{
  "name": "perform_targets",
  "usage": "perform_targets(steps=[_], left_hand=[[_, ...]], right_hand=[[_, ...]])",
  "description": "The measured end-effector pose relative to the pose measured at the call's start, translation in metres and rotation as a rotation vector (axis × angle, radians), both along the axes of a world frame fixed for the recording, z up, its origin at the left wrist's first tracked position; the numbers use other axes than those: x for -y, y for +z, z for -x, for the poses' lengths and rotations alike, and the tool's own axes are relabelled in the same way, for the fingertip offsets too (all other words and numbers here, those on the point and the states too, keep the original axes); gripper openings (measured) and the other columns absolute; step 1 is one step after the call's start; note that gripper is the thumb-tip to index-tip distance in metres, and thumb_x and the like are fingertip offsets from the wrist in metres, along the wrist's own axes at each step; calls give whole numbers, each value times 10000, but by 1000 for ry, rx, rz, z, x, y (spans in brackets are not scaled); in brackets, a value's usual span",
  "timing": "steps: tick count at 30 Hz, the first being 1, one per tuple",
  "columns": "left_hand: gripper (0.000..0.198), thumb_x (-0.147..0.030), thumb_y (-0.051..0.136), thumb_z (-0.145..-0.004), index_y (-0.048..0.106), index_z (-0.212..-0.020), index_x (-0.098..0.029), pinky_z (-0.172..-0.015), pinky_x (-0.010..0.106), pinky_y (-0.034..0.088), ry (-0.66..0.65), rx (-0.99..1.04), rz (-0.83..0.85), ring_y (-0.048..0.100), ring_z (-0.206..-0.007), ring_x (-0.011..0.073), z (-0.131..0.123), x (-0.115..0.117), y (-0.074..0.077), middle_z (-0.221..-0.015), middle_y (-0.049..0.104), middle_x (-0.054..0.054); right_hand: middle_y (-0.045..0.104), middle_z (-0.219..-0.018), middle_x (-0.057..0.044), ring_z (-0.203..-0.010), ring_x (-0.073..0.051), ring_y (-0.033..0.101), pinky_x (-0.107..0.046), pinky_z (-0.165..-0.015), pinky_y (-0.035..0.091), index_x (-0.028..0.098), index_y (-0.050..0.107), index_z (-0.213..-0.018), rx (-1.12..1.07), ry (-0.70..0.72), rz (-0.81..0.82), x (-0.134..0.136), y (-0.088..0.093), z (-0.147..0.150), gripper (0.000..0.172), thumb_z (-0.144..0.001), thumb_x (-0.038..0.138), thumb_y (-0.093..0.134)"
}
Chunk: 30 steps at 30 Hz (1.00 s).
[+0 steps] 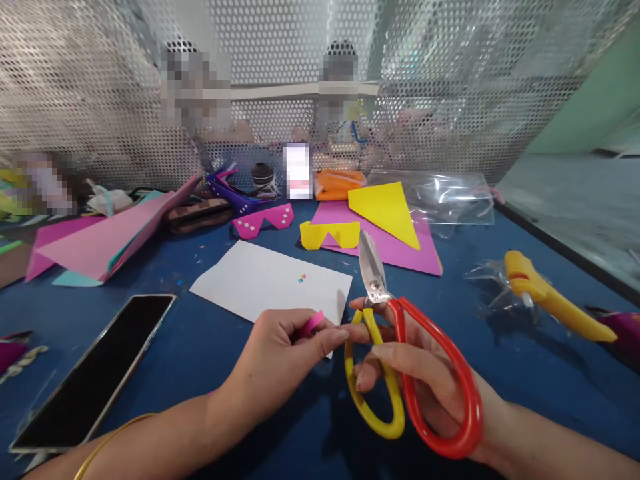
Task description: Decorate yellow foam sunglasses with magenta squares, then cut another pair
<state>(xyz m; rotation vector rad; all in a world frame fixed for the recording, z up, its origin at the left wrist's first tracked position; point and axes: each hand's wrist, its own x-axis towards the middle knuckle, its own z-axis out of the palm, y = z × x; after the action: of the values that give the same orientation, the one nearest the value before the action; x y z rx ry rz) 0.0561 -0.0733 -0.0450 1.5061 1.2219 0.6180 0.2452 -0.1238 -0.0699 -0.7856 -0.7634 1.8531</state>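
Note:
Between the thumb and fingers of my left hand [293, 353] is a small pink strip [314, 323], pinched so that most of it is hidden. My right hand [425, 373] has its fingers through the handles of a pair of scissors [373, 270], one handle yellow and one red. The blades point up and away from me and look closed. Fingertips of the two hands meet near the yellow handle. Beyond them lies a white sheet [265, 277] with tiny coloured bits [302, 278] on it. Yellow glasses-shaped [330, 235] and pink glasses-shaped [263, 221] cutouts sit behind the sheet.
A phone [95, 373] lies at the left, with folded pink sheets [115, 233] behind it. Yellow paper [387, 210] rests on a purple sheet [425, 257]. At the right is a yellow-handled tool [555, 300]. A perforated metal screen [270, 40] closes off the back.

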Motion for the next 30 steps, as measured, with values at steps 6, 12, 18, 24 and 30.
perform_targets(steps=[6,12,18,24,30], left_hand=[[280,-452,676,-772,735,-675,-195,-556,261,420,-12,47,61,538,-614,158,5,3,0,-633,653,13],[225,-419,668,-776,761,-743,-216,-615,284,460,-62,126,135,566,-637,174,7,3,2,-644,663,17],[304,-472,683,-746,684,-622,-194,-595,269,408,-34,98,166,519,-634,160,7,2,1,-632,629,9],[420,-571,621,-797,704,-949,-188,-476,222,252,-29,173,330,310,-533,92,17,-4,7,-610,411,-64],[256,-384,520,-903,629,-1010,-178,-406,190,236,79,282,322,338,-451,66,26,-17,2,-622,521,-48]], right_hand=[[751,-1031,-36,-787,-142,734,-281,-773,569,290,483,-1382,-60,-7,79,1,0,3,578,-845,215,683],[769,-844,-61,-783,-161,722,-307,-784,560,230,555,-1304,-26,-29,126,-2,-2,0,485,-836,269,677],[746,-1009,-64,-813,-194,727,-373,-811,574,257,560,-1280,52,-19,64,3,-7,3,482,-822,320,695],[722,-1065,-72,-643,-152,688,-274,-560,574,279,566,-1270,493,-173,-113,-5,2,-9,468,-839,405,697],[749,-926,-21,-734,-200,693,-266,-623,592,283,671,-1221,1046,-333,-410,-24,-4,-27,563,-682,358,814]])
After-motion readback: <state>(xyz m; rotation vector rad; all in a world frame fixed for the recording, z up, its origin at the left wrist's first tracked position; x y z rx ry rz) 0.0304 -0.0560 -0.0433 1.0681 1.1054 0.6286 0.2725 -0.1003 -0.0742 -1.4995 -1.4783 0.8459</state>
